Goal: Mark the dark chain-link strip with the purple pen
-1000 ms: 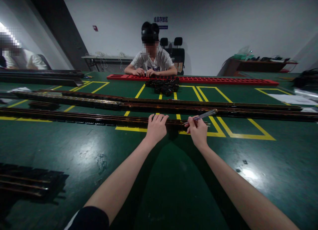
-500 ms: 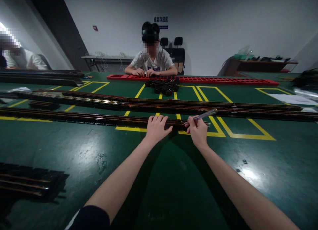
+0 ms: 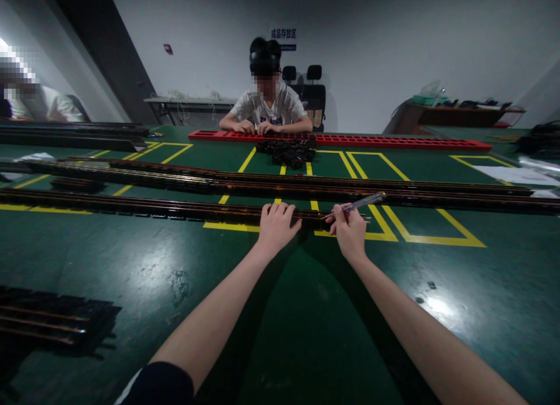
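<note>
On a green surface (image 3: 324, 335) marked with yellow tape (image 3: 441, 240), a long dark rail (image 3: 192, 209) is laid from the left edge of the view to just right of the middle, nearest of the long pieces. Over it, close to its right end, the left hand (image 3: 277, 227) is placed palm down, fingers spread across the rail and thumb held out to the right; whether the rail is gripped or only pressed cannot be told. To its right, a slim tool with a clear handle (image 3: 365, 202) is held between the thumb and fingers of the right hand (image 3: 349, 233), the handle slanted up toward the far right and the thin tip directed left at the rail. Contact at the tip is too small to be made out.

For good work here, the rail should be kept steady by the left hand, with its thumb clear of the tip's path. The tool is best guided with light, even pressure, since a slip could be caused by force at so low a slant. Beyond, more dark rails (image 3: 415, 194) are lined up, near enough to be nudged.
</note>
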`<state>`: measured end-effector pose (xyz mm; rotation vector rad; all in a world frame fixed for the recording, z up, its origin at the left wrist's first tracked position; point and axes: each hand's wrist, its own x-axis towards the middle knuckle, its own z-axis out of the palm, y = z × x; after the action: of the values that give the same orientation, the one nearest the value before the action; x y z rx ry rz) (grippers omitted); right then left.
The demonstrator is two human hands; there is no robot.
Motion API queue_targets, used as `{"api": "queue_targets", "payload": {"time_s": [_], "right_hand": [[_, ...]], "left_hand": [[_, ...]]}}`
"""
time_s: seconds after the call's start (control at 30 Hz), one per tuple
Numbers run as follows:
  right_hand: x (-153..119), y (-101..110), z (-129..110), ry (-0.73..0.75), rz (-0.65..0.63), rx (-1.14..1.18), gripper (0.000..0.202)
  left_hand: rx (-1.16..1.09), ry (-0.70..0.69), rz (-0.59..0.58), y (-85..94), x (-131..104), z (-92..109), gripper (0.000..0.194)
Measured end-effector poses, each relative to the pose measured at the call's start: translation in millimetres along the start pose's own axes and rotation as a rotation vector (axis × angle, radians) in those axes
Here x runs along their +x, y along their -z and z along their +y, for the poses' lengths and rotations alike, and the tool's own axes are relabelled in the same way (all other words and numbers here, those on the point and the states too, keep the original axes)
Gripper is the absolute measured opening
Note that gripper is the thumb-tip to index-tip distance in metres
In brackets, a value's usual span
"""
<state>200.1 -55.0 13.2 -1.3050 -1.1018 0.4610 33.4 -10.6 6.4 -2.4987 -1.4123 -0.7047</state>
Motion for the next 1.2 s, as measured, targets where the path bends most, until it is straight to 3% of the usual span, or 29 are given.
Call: {"api": "queue_targets", "payload": {"time_s": [1.2], "right_hand": [[-1.1,-0.4,-1.3,0.05,-0.066,-0.037,0.045]], "left_hand": [[0.001,0.013,-0.012,5.3,-0.9,3.8,0.04]]}}
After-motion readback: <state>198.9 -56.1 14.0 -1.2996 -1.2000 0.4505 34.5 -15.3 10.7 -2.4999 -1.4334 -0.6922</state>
